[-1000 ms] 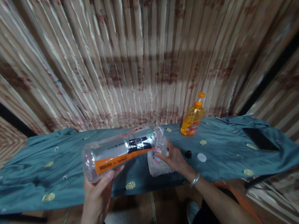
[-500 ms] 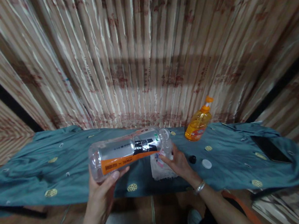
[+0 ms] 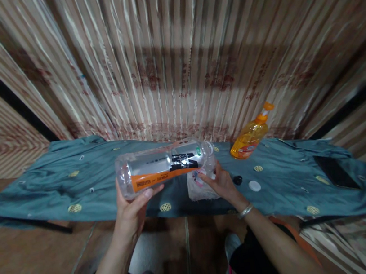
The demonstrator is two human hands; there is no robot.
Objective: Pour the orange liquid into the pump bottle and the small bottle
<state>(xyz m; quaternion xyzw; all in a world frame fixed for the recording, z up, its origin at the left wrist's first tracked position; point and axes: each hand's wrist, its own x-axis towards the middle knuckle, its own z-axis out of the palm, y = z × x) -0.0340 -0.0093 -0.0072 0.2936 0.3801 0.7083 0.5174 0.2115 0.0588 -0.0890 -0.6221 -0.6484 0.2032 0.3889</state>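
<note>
A large clear plastic bottle with a silver and orange label lies nearly level above the table, its neck pointing right. My left hand grips it from below near the base, thumb along the front. At the neck end, my right hand is closed around a clear plastic container; its exact shape is hard to make out against the bottle's mouth. Under them lies a whitish, see-through item with pink print, partly hidden. A black cap and a white round lid rest right of my right hand.
A pump bottle of orange liquid stands at the table's back edge. A dark phone-like slab lies at the right. The narrow table has a green patterned cloth; a striped curtain hangs behind, with black posts at the sides.
The view has shifted, so the table sits a little higher and my feet show more. Both hands keep their holds, and the bottle stays nearly level.
</note>
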